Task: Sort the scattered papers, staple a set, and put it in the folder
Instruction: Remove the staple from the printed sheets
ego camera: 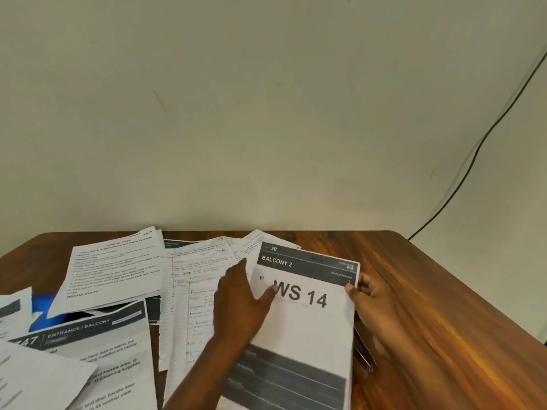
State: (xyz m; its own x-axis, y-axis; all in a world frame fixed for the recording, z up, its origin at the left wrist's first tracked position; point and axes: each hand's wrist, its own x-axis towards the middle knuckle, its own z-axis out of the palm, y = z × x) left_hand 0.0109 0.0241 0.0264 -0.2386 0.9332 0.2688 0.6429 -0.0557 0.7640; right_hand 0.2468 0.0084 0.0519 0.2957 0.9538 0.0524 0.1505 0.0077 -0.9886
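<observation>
On the wooden table (429, 291), the "WS 14" sheet (305, 321) tops a stack near its right side. The left hand (239, 303) lies flat, fingers straight, on the sheet's left edge; the right hand (370, 303) pinches its upper right corner. Scattered papers (112, 270) cover the left, partly hiding a blue folder (44, 312); bare wood lies to the right.

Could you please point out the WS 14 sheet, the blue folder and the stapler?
WS 14 sheet (307, 321), head view, blank middle.
Blue folder (44, 313), head view, exposed patch.
Stapler (363, 350), head view, metal edge beside the sheet.
</observation>
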